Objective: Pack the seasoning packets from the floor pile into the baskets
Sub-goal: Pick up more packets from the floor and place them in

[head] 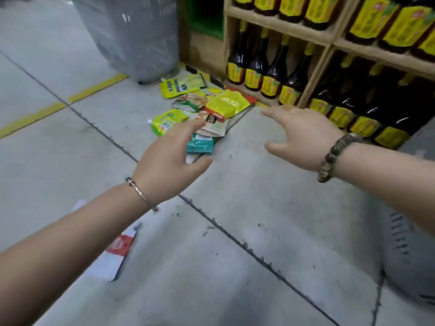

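- Head view: a pile of yellow, green and teal seasoning packets (204,109) lay on the grey concrete floor (235,208), at the foot of a wooden shelf (316,74) of dark bottles (273,67).
- Left hand (169,158) was over the pile's near edge, grip released, fingers spread, nothing held. Contact with the packets could not be told.
- Right hand (299,135) was just right of the pile, grip released, empty.
- A grey mesh basket (131,36) stood behind the pile. A second grey basket (409,255) showed at lower right.

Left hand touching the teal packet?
Cannot tell. Head view: left hand overlaps the teal packet, motion-blurred; neither contact nor gap shows.
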The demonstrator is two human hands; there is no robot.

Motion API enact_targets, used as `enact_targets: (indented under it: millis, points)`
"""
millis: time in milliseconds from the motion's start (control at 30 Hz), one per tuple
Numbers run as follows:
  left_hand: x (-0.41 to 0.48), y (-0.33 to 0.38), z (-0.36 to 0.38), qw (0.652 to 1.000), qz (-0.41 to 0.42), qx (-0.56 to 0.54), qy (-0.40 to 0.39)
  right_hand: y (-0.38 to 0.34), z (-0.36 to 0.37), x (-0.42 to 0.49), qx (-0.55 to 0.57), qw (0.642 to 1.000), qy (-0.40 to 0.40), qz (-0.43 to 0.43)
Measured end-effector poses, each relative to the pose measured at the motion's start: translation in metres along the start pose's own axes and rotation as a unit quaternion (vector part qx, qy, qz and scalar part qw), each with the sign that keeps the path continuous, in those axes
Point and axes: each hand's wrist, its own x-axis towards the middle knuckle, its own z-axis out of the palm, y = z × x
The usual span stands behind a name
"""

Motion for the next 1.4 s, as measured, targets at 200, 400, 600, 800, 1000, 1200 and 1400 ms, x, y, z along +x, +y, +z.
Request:
enact_targets:
  millis: [200, 400, 600, 800, 1000, 1200, 1400]
  points:
    - [-0.084, -0.102, 0.004, 0.982, -0.187, -0.009, 0.033, -0.09, 0.093, 0.034, 0.037, 0.994, -0.085, -0.06]
    - [-0.148, -0.173, 0.012, 0.938, -0.345, 0.006, 0.028, -0.158, 0.163, 0.042, 0.081, 0.976, -0.183, -0.085]
    - [-0.166, -0.224, 0.019, 0.909, -0.416, 0.037, 0.002, -0.206, 0.207, 0.061, 0.111, 0.964, -0.228, -0.085]
    - [-0.18, -0.268, 0.034, 0.868, -0.486, 0.064, -0.08, -0.243, 0.25, 0.083, 0.177, 0.941, -0.29, -0.017]
    - [-0.187, -0.28, 0.051, 0.873, -0.474, 0.077, -0.082, -0.272, 0.289, 0.082, 0.268, 0.897, -0.347, 0.059]
    - [-0.185, -0.276, 0.057, 0.887, -0.444, 0.085, -0.093, -0.282, 0.302, 0.084, 0.268, 0.896, -0.338, 0.1]
    - [-0.155, -0.267, 0.04, 0.932, -0.348, 0.086, -0.046, -0.251, 0.272, 0.097, 0.384, 0.891, -0.232, 0.062]
